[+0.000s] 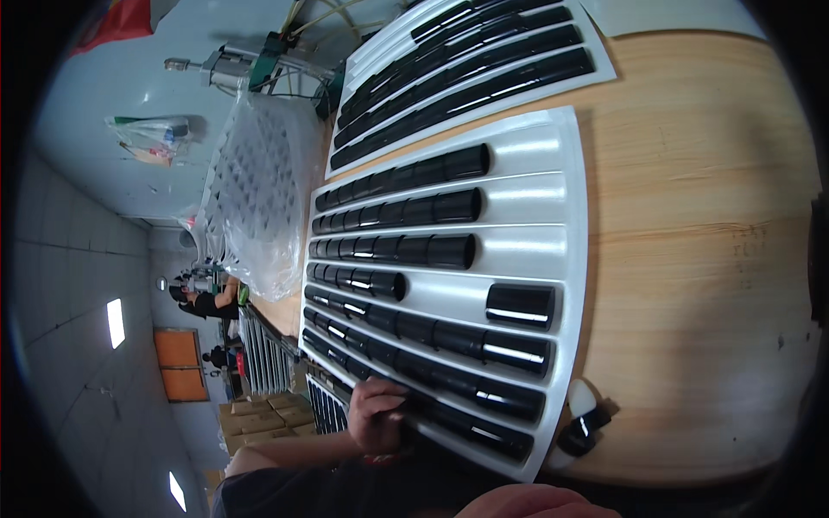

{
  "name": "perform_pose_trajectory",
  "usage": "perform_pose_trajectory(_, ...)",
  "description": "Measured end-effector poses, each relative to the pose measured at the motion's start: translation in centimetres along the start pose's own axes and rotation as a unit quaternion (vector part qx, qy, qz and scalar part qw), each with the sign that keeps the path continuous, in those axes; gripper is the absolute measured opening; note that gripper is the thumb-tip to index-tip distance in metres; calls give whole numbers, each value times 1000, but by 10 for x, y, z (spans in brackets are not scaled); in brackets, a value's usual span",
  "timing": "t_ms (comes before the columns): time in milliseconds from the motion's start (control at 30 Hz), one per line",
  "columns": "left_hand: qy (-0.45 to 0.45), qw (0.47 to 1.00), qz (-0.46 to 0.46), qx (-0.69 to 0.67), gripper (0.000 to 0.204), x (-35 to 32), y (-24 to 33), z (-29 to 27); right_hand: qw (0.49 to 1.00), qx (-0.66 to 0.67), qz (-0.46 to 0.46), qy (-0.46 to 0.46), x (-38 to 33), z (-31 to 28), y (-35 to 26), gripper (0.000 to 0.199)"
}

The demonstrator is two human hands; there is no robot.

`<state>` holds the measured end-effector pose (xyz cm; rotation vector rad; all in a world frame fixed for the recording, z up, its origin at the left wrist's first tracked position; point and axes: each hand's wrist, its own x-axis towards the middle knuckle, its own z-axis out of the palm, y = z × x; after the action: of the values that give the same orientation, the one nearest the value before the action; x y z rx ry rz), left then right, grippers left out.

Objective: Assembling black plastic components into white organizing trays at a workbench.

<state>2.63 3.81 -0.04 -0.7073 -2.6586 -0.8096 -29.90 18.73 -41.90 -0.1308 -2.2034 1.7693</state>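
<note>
My left hand (377, 416) is at the near edge of a white moulded tray (534, 246), beside its nearest row of glossy black cylinders (471, 423). Its fingers are curled closed; whatever they hold, if anything, is hidden. Only a blurred, skin-coloured part of my right hand or arm (537, 502) shows at the lower edge, its fingers out of sight. Black cylinders fill the tray's near rows end to end. In the middle row, one lone cylinder (520, 306) stands apart from a shorter run (356, 281). The far rows are partly filled.
Another tray of black cylinders (466, 86) lies beyond. A loose black piece with a pale end (585, 430) is on the wooden table (699, 224). Clear plastic (259, 198) covers a stack at left. Cardboard boxes (263, 419) and people (216, 302) are farther off.
</note>
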Motion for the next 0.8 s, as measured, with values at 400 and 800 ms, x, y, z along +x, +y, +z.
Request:
perform_pose_trajectory(400,-57,990,36,-125,23,-5,-11,-19,973,-117,200,7,-306,-247,-101,43)
perform_pose_trajectory(800,-133,759,-214,-600,24,9,3,-24,919,129,353,122,-391,-282,-366,20)
